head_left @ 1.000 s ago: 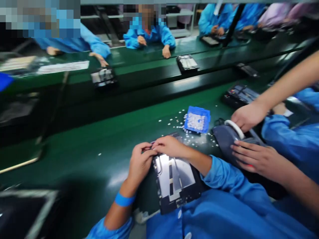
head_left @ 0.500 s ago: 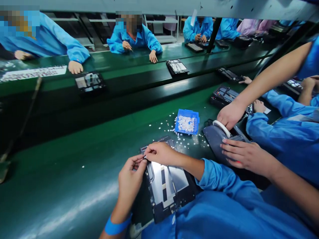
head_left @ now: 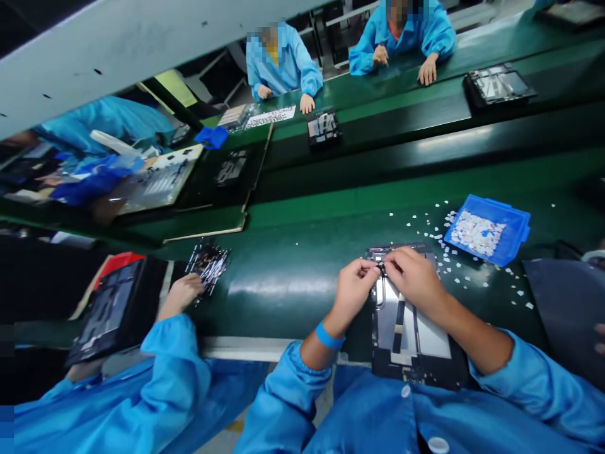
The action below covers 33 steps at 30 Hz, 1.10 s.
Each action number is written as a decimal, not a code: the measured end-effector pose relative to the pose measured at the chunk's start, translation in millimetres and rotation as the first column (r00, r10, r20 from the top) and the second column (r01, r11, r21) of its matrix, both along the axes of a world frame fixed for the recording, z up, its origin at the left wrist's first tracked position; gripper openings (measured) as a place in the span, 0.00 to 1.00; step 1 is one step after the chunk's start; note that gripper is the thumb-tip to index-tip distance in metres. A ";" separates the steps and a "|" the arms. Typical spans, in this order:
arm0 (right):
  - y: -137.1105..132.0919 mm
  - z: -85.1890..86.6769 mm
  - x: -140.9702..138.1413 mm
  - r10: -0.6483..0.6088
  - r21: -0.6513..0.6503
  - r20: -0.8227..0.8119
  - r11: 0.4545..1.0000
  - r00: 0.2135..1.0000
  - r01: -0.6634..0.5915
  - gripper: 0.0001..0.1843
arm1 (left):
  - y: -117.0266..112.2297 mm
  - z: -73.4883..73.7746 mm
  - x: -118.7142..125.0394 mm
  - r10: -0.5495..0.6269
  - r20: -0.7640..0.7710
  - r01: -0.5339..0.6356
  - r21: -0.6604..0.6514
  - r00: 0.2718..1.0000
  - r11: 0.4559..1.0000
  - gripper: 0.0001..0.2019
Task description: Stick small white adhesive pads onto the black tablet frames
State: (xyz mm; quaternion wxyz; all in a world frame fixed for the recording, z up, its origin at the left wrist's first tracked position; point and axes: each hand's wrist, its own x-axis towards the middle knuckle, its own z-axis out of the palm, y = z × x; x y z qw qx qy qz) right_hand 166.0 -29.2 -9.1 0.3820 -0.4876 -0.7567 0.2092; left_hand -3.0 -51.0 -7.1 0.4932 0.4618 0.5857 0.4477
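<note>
An opened tablet-like device (head_left: 433, 337) with silver panels and a black frame lies in front of me, its near end against my blue smock. Over its far left corner, my left hand (head_left: 353, 291) and my right hand (head_left: 416, 277) meet with pinched fingertips. A tiny dark piece shows between them, too small to name. The left wrist wears a blue band (head_left: 329, 336). To the right, a blue plastic tray (head_left: 516, 228) holds many small white pieces (head_left: 475, 233), with more scattered on the green surface around it.
At left, a co-worker's hand (head_left: 182, 293) touches a pile of thin dark and shiny strips (head_left: 210, 268); a stack of devices (head_left: 106, 302) stands beside them. Across the line, more devices (head_left: 501, 85) lie before co-workers. A grey beam (head_left: 142, 47) crosses overhead.
My view has swung left, bringing in the left-hand co-worker and strip pile. Both my hands stay pinched together over the device's far left corner.
</note>
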 end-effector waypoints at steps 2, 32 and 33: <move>-5.0 2.6 1.7 -0.017 0.082 0.056 0.997 0.998 0.012 0.11 | 0.0 -0.6 0.5 0.013 0.006 -0.013 -0.006 1.000 1.000 0.07; 21.8 21.5 84.7 -0.478 -0.023 0.186 0.872 0.859 0.490 0.06 | 2.5 -2.4 -2.5 -0.017 0.005 0.017 -0.026 1.000 1.000 0.05; 26.5 22.3 104.5 -0.573 -0.008 0.304 0.797 0.761 0.604 0.08 | 3.7 -3.5 -2.6 -0.010 0.048 0.012 -0.043 0.999 0.999 0.05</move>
